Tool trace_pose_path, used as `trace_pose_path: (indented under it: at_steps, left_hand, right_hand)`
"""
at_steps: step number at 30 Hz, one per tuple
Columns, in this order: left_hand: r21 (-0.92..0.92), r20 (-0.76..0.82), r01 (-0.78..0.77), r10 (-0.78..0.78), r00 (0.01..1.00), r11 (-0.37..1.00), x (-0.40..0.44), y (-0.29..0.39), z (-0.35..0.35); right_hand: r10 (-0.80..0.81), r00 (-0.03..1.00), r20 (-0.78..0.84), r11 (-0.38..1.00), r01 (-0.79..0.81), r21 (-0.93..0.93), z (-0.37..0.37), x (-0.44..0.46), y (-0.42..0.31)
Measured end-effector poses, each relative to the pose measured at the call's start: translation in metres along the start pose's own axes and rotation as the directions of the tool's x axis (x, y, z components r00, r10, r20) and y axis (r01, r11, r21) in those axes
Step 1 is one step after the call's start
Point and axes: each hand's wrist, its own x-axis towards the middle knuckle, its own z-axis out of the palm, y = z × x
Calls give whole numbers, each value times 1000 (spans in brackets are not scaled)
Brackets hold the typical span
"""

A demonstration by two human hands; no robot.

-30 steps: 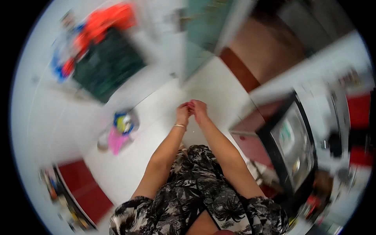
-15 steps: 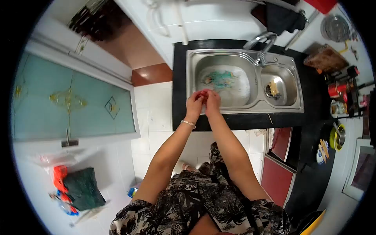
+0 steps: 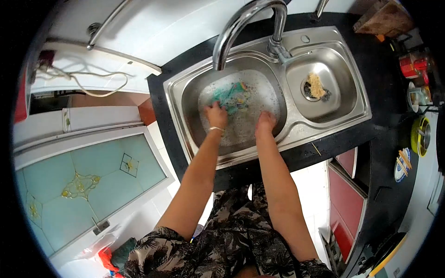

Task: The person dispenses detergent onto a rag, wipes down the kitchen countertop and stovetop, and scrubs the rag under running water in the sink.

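Soapy water fills part of the large sink basin (image 3: pixel 187 92), and both hands reach into it. A crumpled green, multicoloured cloth (image 3: pixel 230 98) lies in the water. At its near left edge, my left hand (image 3: pixel 216 116) has its fingers apart and its fingertips at or just under the surface. I cannot tell whether they touch the cloth. Farther right, near the basin's right side, my right hand (image 3: pixel 265 123) dips into the water. Its fingers are mostly hidden. Above the basin arches a chrome faucet (image 3: pixel 248 16).
The smaller basin (image 3: pixel 345 92) holds a tan scrubber (image 3: pixel 316 85) and a dark one by the drain. Black countertop (image 3: pixel 296 157) surrounds the sink. To the right are a bowl with chopsticks (image 3: pixel 403 164) and a yellow-green basket (image 3: pixel 420 136). A glass-panelled door (image 3: pixel 83 185) stands left.
My hands were together at the basin's front edge with something reddish between them. They have parted and moved into the water. The view has shifted closer and turned over the sink.
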Motion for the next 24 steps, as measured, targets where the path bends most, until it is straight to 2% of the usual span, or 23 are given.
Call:
trace_pose_path:
  at_steps: [1,2,4,6,7,9,10,11,12,13,15,16,17,18,19,21,24]
  left_hand:
    - [45,5,-154,154,988,987,-9,-3,16]
    - [60,215,-181,164,963,982,-18,1,24]
    - [74,582,-249,161,797,966,-22,13,23]
    - [86,521,-50,-2,854,995,-11,-2,-5]
    - [81,488,54,-87,868,995,-4,-7,-12]
    - [98,122,99,-110,986,990,-2,-8,-10]
    - [103,-67,128,-122,990,986,-3,-11,-9]
    - [172,-43,32,-25,999,985,-14,-6,-1]
    - [119,49,-78,73,996,990,-18,1,2]
    - [54,134,-181,172,976,982,-22,10,4]
    - [-139,166,-285,307,937,948,-58,59,-9]
    - [-214,176,-311,349,920,926,-74,75,-12]
    - [-281,104,-400,442,891,872,-86,78,-3]
    - [-259,114,-415,455,883,872,-98,85,-10]
    - [-241,126,-439,476,870,866,-105,91,-13]
    - [-187,153,-480,508,848,857,-104,94,-16]
    - [-91,206,-419,429,879,903,-74,79,-15]
  right_hand:
    - [-69,998,-9,971,65,-232,6,24,20]
    - [-136,991,4,884,123,-451,14,55,48]
    - [-123,992,-22,840,92,-535,27,45,47]
    - [42,993,-112,956,-73,-284,31,-29,-7]
    - [39,994,-101,983,-56,-175,30,-20,-3]
    - [25,996,-86,999,-22,39,22,-10,-2]
    - [5,998,-64,999,-2,38,23,-11,0]
    - [-9,999,-36,999,10,32,26,-18,3]
    - [-29,1000,-11,999,30,36,30,-23,2]
    - [-15,995,95,999,12,38,31,-22,-1]
    - [5,954,301,999,-18,43,26,-12,-12]
    - [21,918,397,980,-98,175,18,-16,-12]
    - [22,871,491,938,-188,292,7,-24,-10]
    - [17,812,584,876,-294,383,-3,-25,-6]
    - [25,811,585,905,-267,331,-3,-3,-2]
    - [85,854,514,917,-269,295,-8,-15,-5]
    - [88,917,389,961,-182,210,9,-34,-12]
